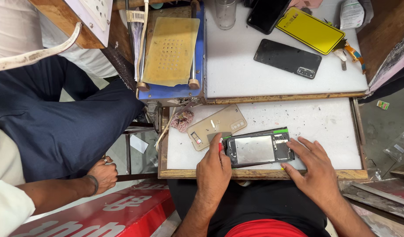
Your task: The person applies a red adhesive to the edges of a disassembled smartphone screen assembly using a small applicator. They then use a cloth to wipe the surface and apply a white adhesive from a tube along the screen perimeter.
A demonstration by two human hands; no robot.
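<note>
Left hand (214, 169), low centre of the frame, pinches a mostly hidden red-tipped tool (220, 147) at the opened phone (260, 148), while the right hand (314, 169) lies spread, pressing its right end on the white tray (325, 123).

Hidden from my view

My left hand (214, 169) covers most of a small red tool (220, 148); I can't identify it.

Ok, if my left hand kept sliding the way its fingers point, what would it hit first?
Probably the beige back cover, lying just beyond the left hand, whose fingertips sit by the opened phone.
</note>
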